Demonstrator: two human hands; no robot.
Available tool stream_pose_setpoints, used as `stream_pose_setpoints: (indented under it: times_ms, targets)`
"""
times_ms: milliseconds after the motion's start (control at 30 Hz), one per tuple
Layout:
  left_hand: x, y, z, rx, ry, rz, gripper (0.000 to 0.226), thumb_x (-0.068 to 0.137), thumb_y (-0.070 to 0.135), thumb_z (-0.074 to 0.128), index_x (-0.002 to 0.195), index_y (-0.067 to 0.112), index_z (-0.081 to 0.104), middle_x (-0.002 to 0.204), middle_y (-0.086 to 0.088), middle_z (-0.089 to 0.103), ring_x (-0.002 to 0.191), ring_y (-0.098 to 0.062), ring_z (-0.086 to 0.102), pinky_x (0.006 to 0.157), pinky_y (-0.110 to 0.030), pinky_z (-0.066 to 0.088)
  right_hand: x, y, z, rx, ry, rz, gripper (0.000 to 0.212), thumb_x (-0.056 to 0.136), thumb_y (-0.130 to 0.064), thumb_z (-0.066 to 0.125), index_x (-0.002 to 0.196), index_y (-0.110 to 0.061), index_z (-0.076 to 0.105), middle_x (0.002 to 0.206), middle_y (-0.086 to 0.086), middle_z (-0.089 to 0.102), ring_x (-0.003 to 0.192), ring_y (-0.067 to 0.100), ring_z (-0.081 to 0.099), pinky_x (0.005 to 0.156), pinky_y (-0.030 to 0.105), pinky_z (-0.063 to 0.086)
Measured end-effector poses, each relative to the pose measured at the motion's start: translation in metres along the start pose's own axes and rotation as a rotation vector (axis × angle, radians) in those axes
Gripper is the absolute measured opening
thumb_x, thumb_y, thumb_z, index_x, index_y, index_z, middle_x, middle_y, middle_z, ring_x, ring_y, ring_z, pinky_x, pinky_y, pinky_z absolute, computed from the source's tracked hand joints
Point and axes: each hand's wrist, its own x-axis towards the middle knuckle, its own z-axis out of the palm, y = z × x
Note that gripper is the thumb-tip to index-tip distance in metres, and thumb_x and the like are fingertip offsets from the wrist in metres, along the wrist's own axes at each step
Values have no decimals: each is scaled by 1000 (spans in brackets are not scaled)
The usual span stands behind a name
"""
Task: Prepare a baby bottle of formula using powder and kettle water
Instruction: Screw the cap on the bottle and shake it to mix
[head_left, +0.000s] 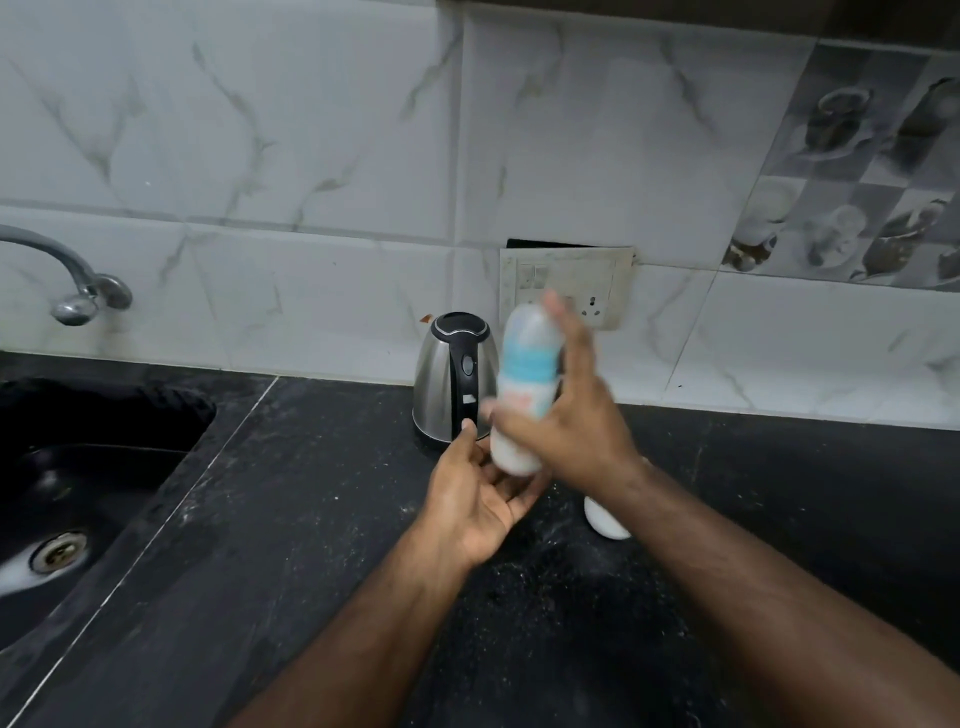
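A: What step is this?

B: Mixing, I'd judge. The left hand (480, 499) lies open, palm up, beneath the baby bottle (525, 389); the right hand (576, 415) grips it, blurred, in front of the kettle (451, 382).

A: Contents?

B: Whitish inside. Next, keep it capped and firm. A white container (605, 519) sits under the right wrist; contents unseen.

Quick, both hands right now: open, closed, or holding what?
Left hand: open, palm up beneath the bottle, holding nothing.
Right hand: gripping the bottle, which is motion-blurred.
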Motion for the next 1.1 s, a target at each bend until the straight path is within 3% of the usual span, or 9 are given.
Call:
stream_pose_setpoints:
  times_ms: [200,267,400,500,667,733,867,967,1100]
  targets:
    - [1,1,1,-21,21,-6,55,106,52,45,129,4,62,117,-19,76,96,-34,78,76,-44,65,9,-2,-6,110,134,-83,106,73,-32,85,144,-65,13,114,-53,50,85,-3,70,70,26,61]
    - [-2,0,1,-3,-4,-9,55,106,52,44,130,6,63,113,-17,78,93,-30,79,74,-42,65,-2,2,-1,0,-14,-25,106,71,-37,86,138,-73,13,109,-47,56,82,0,71,72,36,64]
    - [3,1,3,-28,25,-5,54,106,52,46,126,4,63,107,-19,78,93,-33,77,73,-43,65,5,2,-6,182,139,-46,105,70,-39,85,140,-71,14,112,-45,57,84,5,72,68,27,62]
    - [0,0,2,22,-13,-15,55,107,53,42,132,9,65,115,-15,78,94,-27,78,74,-38,65,-7,2,1,-7,-55,-28,106,71,-36,87,134,-78,13,111,-42,57,84,4,71,70,30,61]
    - [5,-2,1,-10,15,-12,53,106,51,45,124,6,65,107,-18,78,87,-30,79,71,-42,66,1,2,-2,133,110,-36,107,69,-36,88,141,-71,17,113,-21,64,82,13,73,74,41,63]
    - [4,-1,1,20,-17,-15,52,107,51,42,127,10,67,108,-13,79,87,-26,79,69,-37,65,-10,6,1,-24,-56,-8,107,70,-33,89,140,-70,18,112,-24,63,83,8,72,77,41,62]
    - [7,-1,2,-28,22,-15,53,105,51,46,122,4,64,110,-18,77,88,-33,79,70,-44,65,1,6,-6,168,192,-39,105,68,-38,87,141,-68,18,111,-32,62,82,6,72,69,32,64]
    - [6,-3,2,0,-1,-13,51,107,49,44,129,8,65,111,-14,78,88,-28,79,70,-40,65,-8,7,-2,-36,-44,0,107,70,-35,89,140,-70,17,105,-22,65,81,8,72,77,43,63]
    - [9,-3,3,-34,22,-24,54,106,50,46,124,3,63,106,-19,78,86,-32,79,68,-43,65,1,9,-6,165,156,-5,106,67,-42,87,141,-70,16,107,-33,63,81,9,73,71,34,63]
